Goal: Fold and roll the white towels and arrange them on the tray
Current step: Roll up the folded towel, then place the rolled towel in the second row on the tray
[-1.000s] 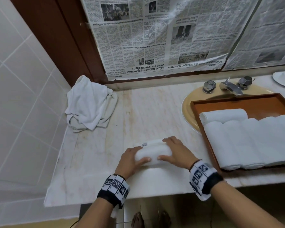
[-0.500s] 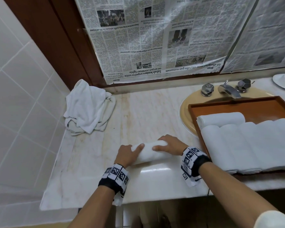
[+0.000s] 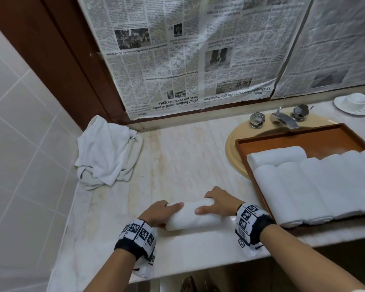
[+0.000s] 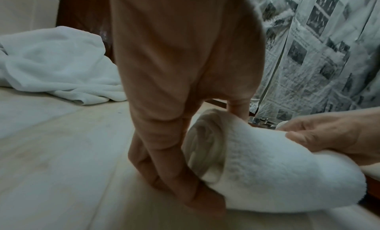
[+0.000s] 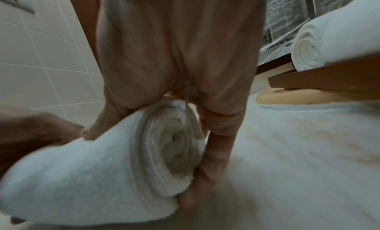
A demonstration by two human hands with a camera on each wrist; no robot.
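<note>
A veined marble countertop (image 3: pixel 177 148) carries a rectangular brown wooden tray (image 3: pixel 303 142), set over an oval tan basin (image 3: pixel 232 144) and lined with plush white towel rolls (image 3: pixel 316 184). A crumpled terry towel (image 3: pixel 105 150) lies heaped at the counter's far left. Near the front edge, the freshly rolled towel (image 3: pixel 193 214), a fluffy cylinder with spiral ends, is gripped by 2 hands: the left hand (image 3: pixel 156 213) and right hand (image 3: pixel 218 204) each curl fingers over an end, thumbs on top.
</note>
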